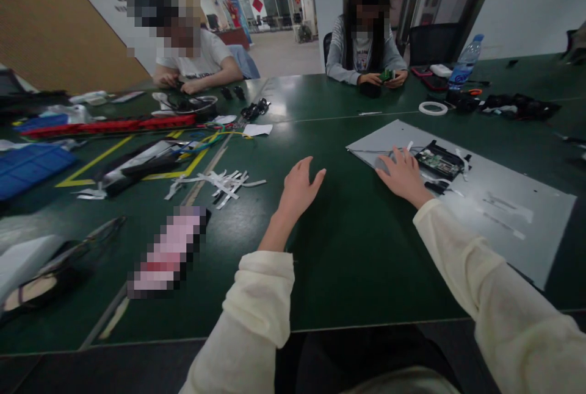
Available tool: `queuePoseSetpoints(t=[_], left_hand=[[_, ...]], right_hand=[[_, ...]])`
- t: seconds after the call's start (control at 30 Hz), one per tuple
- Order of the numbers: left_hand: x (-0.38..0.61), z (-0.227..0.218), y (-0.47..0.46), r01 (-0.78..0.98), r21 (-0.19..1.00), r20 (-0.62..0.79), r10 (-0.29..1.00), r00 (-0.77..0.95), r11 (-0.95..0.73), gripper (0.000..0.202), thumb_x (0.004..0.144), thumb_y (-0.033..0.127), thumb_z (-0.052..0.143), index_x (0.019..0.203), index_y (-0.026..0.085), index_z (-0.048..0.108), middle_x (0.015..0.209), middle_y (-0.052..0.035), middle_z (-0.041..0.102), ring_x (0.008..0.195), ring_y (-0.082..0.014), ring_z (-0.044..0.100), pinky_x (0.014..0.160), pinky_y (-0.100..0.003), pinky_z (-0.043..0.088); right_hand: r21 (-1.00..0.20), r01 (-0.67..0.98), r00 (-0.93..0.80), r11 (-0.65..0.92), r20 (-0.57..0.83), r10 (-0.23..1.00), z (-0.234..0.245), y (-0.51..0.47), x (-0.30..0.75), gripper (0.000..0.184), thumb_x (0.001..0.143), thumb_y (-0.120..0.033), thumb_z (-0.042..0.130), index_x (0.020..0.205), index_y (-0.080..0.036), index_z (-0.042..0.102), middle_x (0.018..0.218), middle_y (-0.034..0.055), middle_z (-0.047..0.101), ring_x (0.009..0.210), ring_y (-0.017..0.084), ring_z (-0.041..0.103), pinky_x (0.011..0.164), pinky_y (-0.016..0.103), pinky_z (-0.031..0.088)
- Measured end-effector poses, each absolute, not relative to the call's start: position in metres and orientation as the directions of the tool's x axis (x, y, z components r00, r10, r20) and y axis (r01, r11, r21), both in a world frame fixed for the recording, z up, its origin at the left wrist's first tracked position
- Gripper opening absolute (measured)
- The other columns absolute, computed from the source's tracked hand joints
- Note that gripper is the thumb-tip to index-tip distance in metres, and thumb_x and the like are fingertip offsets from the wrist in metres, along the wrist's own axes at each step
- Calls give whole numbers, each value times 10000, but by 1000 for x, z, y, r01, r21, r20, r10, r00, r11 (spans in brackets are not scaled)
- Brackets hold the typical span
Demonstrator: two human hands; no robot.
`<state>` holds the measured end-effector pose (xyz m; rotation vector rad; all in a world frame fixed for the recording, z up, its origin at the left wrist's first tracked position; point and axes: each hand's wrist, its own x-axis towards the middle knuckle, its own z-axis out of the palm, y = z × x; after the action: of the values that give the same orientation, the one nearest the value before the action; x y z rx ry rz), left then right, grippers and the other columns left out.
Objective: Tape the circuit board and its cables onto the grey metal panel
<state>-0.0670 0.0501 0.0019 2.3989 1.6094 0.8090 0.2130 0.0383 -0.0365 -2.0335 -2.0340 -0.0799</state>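
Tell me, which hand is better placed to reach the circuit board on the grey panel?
Probably the right hand: it lies on the grey panel, just beside the circuit board. The left hand is open over the green table, off the panel and farther away.

A matt grey metal panel lies on the smooth, slightly glossy green table.

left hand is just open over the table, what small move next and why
Probably slide the left hand across to the grey panel to steady it: the right hand lies flat on that panel beside the circuit board, while the left is open, empty and over bare table.
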Motion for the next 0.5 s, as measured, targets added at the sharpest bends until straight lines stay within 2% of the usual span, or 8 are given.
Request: queuePoseSetpoints(t=[0.23, 0.5], left_hand=[[-63, -5, 46, 803, 375, 253, 884, 393, -464, 547, 924, 502, 387, 1346, 156, 410, 1375, -144, 486, 1285, -269, 441, 1052, -460, 369], [-62, -8, 42, 785, 323, 172, 848, 501, -529, 500, 912, 445, 429, 1346, 199, 410, 1397, -124, 459, 1299, -280, 421, 1056, -497, 354]], right_hand=[[-102, 993, 91, -66, 263, 961, -40, 43, 234, 526, 944, -474, 237, 1362, -210, 416, 1522, 147, 226, 1387, 398, 147, 1018, 657, 215], [67, 990, -136, 124, 212, 968, -33, 34, 248, 523, 917, -494, 304, 1373, -271, 429, 1511, 102, 269, 1396, 389, 108, 1000, 736, 103]])
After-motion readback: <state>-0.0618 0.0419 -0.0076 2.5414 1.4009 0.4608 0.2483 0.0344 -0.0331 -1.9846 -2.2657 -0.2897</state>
